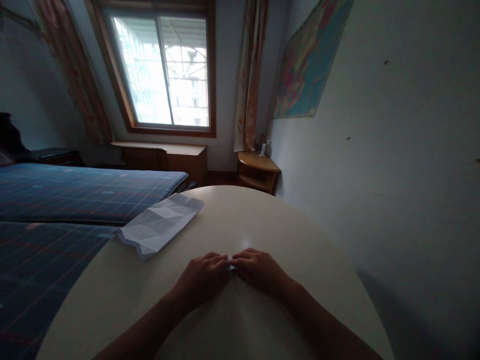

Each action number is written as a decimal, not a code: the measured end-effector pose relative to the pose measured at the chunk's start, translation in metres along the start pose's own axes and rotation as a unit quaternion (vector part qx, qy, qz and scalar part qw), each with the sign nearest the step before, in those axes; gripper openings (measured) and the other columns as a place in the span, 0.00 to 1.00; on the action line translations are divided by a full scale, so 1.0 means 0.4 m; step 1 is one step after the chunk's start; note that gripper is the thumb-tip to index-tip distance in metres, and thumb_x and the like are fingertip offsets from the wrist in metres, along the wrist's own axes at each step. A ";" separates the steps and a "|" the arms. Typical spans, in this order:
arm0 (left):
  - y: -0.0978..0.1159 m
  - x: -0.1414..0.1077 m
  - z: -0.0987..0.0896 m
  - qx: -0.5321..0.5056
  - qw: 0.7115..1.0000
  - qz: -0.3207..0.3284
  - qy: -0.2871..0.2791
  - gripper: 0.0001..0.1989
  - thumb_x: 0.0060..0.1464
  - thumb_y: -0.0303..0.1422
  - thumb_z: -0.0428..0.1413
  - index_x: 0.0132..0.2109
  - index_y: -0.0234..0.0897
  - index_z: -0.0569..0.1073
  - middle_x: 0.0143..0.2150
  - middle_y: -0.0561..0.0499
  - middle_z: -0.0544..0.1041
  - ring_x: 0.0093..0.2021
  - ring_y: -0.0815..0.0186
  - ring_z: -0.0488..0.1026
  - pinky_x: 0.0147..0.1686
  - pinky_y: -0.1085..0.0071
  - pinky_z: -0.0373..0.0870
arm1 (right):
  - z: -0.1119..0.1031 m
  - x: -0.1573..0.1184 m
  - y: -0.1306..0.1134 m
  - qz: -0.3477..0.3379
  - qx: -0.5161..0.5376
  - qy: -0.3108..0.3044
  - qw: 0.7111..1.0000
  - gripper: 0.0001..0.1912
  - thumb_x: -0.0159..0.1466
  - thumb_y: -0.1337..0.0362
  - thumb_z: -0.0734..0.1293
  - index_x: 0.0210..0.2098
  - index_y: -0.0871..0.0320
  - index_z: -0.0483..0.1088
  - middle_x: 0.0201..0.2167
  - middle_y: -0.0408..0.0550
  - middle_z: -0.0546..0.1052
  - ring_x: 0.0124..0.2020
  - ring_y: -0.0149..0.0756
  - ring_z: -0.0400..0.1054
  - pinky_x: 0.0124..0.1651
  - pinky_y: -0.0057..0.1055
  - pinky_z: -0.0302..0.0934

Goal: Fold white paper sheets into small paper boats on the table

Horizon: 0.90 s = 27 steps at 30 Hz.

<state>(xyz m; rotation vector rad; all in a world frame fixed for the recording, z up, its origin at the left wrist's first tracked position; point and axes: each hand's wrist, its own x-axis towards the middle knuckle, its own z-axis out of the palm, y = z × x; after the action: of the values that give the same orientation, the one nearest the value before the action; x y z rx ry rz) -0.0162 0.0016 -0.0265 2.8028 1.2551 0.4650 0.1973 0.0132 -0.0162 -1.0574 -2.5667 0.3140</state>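
Observation:
My left hand point(206, 274) and my right hand point(258, 267) meet near the middle of the round cream table point(240, 215). Between their fingertips a small bit of white paper point(231, 263) shows; the fingers of both hands are closed on it and cover most of it, so its shape is hidden. Beyond my left hand, a larger creased sheet of white paper point(161, 225) lies at the table's left edge, one corner sticking out past it.
A bed with a blue plaid mattress point(112, 190) adjoins the table's left side. To the right rises a white wall point(393, 200) with a map point(311, 65). A wooden corner stand point(258, 161) and a low desk point(187, 150) are at the back beneath the window point(165, 75).

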 end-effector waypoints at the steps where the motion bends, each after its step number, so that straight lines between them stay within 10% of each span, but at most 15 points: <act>1: -0.002 0.000 0.002 0.001 1.000 0.000 0.002 0.15 0.58 0.29 0.57 0.53 0.43 0.73 0.52 0.49 0.79 0.50 0.59 0.76 0.47 0.61 0.76 | -0.001 0.000 0.000 0.000 0.002 0.000 1.000 0.14 0.68 0.66 0.64 0.51 0.48 0.74 0.48 0.44 0.79 0.48 0.35 0.72 0.51 0.31 0.65; 27: 0.006 0.001 -0.007 -0.029 0.999 0.008 0.021 0.09 0.65 0.35 0.50 0.46 0.42 0.73 0.43 0.48 0.81 0.42 0.64 0.79 0.42 0.70 0.74 | 0.010 -0.008 -0.015 0.065 0.045 0.042 0.996 0.11 0.60 0.63 0.68 0.43 0.56 0.75 0.42 0.49 0.79 0.44 0.37 0.72 0.48 0.31 0.64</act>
<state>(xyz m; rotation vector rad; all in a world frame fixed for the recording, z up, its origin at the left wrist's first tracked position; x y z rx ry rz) -0.0150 0.0002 -0.0235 2.7712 1.2064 0.5553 0.1941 0.0064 -0.0186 -1.1808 -2.3919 0.4048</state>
